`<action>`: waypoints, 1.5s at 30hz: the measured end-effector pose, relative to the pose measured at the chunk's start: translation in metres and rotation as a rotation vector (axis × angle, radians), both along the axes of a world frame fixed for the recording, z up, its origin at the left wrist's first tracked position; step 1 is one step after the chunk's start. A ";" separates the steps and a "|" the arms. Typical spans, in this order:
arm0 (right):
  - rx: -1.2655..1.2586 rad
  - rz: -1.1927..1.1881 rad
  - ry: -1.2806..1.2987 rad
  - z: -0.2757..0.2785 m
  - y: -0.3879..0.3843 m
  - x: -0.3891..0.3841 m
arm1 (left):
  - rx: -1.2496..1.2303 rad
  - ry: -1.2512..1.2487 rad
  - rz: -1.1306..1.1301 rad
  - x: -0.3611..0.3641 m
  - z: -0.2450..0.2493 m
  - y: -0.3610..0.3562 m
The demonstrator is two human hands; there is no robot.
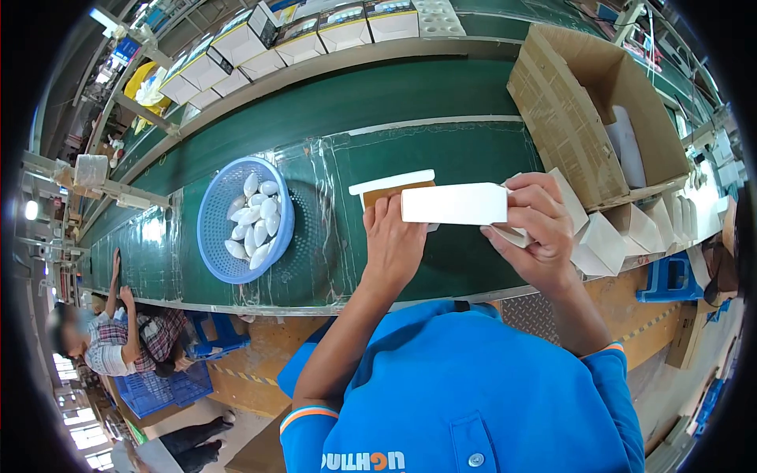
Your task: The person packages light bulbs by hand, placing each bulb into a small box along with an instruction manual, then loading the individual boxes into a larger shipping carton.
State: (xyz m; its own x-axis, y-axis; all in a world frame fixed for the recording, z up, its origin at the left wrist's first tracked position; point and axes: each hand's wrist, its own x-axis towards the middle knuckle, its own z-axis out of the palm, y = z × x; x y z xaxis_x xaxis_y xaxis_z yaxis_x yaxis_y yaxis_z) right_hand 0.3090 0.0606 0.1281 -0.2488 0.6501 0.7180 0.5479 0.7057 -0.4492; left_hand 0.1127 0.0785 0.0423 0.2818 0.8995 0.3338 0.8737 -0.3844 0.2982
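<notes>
A small white box (455, 204) is held level above the green work surface. My right hand (540, 229) grips its right end, fingers wrapped round the end and its flaps. At its left end is my left hand (394, 243), with bent fingers near an open carton piece (392, 180) that shows a brown inside and a white edge. What the left fingers hold is partly hidden. Further left, a blue round basket (206, 229) holds several white bulbs (259, 211).
A large open cardboard box (560, 94) stands at the right. Several white open boxes (601, 246) line the right front edge. Packed boxes (292, 39) sit on the back shelf. Another person (118, 340) sits at the left near blue crates (169, 386). A blue stool (670, 277) is at the right.
</notes>
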 end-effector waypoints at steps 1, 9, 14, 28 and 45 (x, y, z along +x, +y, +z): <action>-0.011 0.011 0.003 -0.003 0.002 0.000 | 0.001 -0.018 -0.006 0.000 -0.003 0.001; -0.050 0.042 0.020 -0.022 0.023 -0.006 | -0.075 0.014 0.046 -0.013 -0.008 0.000; -0.111 0.053 0.005 -0.029 0.033 -0.007 | -0.032 0.062 0.056 -0.018 -0.004 -0.004; -0.037 0.211 -0.630 -0.039 0.058 -0.055 | -0.409 0.304 -0.190 -0.041 0.036 0.039; -0.291 0.102 -0.945 -0.076 0.038 -0.068 | -0.471 0.109 -0.375 -0.055 0.027 0.038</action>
